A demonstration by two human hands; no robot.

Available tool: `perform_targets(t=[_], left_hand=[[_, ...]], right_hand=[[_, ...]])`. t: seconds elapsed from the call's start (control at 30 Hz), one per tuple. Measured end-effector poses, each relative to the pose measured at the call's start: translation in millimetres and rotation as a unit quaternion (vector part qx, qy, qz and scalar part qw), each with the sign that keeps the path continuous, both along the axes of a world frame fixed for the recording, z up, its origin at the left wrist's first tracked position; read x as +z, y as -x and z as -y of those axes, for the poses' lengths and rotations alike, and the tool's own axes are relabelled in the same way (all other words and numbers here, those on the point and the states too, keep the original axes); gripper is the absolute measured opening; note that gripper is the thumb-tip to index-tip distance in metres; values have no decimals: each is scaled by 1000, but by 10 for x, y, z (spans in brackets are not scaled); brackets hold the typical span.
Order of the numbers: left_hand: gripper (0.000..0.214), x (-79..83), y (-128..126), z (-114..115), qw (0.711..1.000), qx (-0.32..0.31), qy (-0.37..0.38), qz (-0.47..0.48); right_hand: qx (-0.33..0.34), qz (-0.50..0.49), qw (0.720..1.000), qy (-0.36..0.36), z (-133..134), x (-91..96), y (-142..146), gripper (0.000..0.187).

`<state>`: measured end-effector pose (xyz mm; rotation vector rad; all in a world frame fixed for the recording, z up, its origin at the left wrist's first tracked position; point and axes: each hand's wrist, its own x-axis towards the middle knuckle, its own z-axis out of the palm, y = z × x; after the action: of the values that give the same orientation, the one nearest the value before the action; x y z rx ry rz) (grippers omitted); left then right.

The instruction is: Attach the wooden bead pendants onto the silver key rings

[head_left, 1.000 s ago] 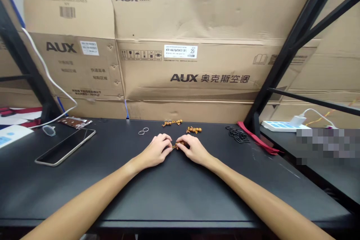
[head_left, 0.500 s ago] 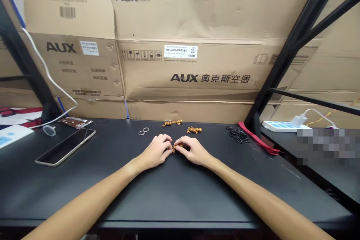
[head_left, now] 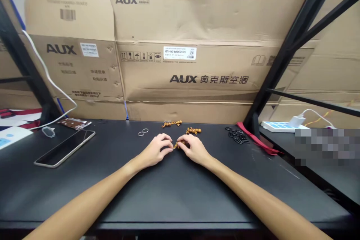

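- Both hands were at the middle of the frame, working on one small job close together on a black table.
- The left hand and the right hand were nearly shut, with the fingers curled in. Their fingertips pinched a small gold bead piece, and the fingers hid part of it.
- That piece was held just over the table, between the hands. I could not tell if it touched the table.
- Two more gold bead pieces lay just above the hands, not touched.
- Two silver rings lay to the upper left of the hands, and a pile of black rings lay to the right.
- Compared with the earlier frame, the held piece sat a little further right. The hands looked much the same.
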<state>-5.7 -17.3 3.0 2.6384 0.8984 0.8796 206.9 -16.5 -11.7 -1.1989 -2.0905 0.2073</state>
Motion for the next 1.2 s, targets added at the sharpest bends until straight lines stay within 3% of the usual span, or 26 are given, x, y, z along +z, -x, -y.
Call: perform_targets(t=[0.13,0.3,0.4,0.53,0.67,0.77,1.2], left_hand=[[13,-6,17,-4,1000,14,-4,-20],[8,31,14,68,995,58,-48,-60],[15,53,0,125,994,29,-47,-93],[24,22,31,81,993,24,-29,-116],[43,-48,136,-93,988,77,-3,-134],[47,-78,189,-170,986,91,1,-142],[47,-63,169,-143,982,102,-12,-159]], right_hand=[[24,-9,1000,-5,-15,-13,-12,12],[19,13,998,-66,10,12,-14,14],[43,62,997,-34,46,23,1,28],[54,109,992,-20,62,15,3,21],[24,135,990,40,24,-1,-37,50],[29,154,984,81,-6,-11,-62,61],[40,150,983,99,-13,-10,-69,63]])
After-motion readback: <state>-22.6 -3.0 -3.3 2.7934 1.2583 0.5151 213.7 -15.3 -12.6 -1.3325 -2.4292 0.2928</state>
